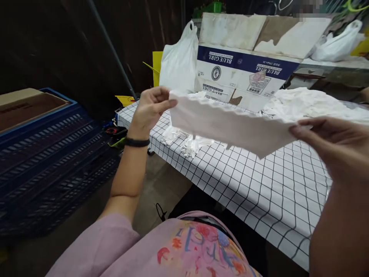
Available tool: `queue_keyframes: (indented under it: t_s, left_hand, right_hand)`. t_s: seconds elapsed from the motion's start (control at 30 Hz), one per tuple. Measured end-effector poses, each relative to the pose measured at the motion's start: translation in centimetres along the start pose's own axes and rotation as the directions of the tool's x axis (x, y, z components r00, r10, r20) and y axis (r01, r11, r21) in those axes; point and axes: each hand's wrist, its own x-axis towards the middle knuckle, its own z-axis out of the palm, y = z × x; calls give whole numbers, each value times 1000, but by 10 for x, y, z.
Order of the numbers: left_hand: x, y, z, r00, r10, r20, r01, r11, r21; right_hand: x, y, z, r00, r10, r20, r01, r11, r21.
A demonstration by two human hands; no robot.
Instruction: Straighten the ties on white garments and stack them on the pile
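Observation:
A long white piece of thin sheet material [227, 123], with a wavy upper edge, is stretched out above the table. My left hand [152, 107] pinches its left end between thumb and fingers. At the other end, my right hand [331, 138] grips the right corner. Whether the sheet is paper or cloth I cannot tell. Beneath it, small white scraps [190, 144] lie near the table's left edge. Behind my right hand is a large heap of similar white pieces [311, 102].
The table [259, 192] has a black-and-white checked cover. An upside-down BLUE GIRL carton panel [230, 69] stands at its back, beside a white plastic bag [180, 61]. Blue plastic crates [57, 161] are on the left. Another white bag [337, 44] sits at the back right.

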Motion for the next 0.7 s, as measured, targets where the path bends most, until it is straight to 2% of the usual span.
queue_keyframes:
  t_s: [0.07,0.17,0.27,0.33,0.43,0.53,0.63,0.7]
  left_hand:
    - [-20,0,-26,996,-24,-84,28,999,47]
    - [-33,-7,-59,982,-63,-176,80,993,89]
    - [-18,-26,-81,966,-99,-239,129,985,111]
    - [6,-48,-88,961,-112,-252,146,982,120]
    - [54,-91,-80,961,-158,-227,192,971,139]
    - [101,-140,-60,937,-278,-211,331,899,287]
    - [132,-184,-43,912,-344,-222,408,817,408]
    - [144,-207,-39,907,-363,-213,421,789,448]
  right_hand:
    - [-13,7,15,986,56,159,-64,997,44]
    - [-20,20,48,900,124,417,-176,980,88]
    - [-10,37,90,802,189,567,-298,949,105]
    - [5,54,120,769,214,602,-363,922,136]
    - [33,91,160,759,247,602,-436,880,189]
    - [55,134,190,755,323,570,-489,857,164]
    - [65,168,208,730,416,543,-536,841,75]
    - [69,179,214,727,439,529,-524,852,13]
